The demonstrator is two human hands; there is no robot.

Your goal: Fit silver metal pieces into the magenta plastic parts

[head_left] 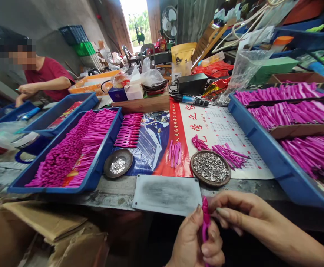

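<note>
Our left hand (198,241) grips one pink clip (205,222); right hand (234,213) pinches its top, beside two dishes (210,168).

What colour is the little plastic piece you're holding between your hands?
Bright magenta pink. The plastic piece shows best in the head view, pinched between the left hand and right hand.

Two hands are seen, the left hand (197,241) and the right hand (231,213), with one pink plastic piece (205,218) pinched between them. Just beyond them, two round dishes (210,168) (118,166) and one grey plate (167,193) are counted. Three blue trays (95,174) (275,163) (75,100) are counted farther off.
</note>
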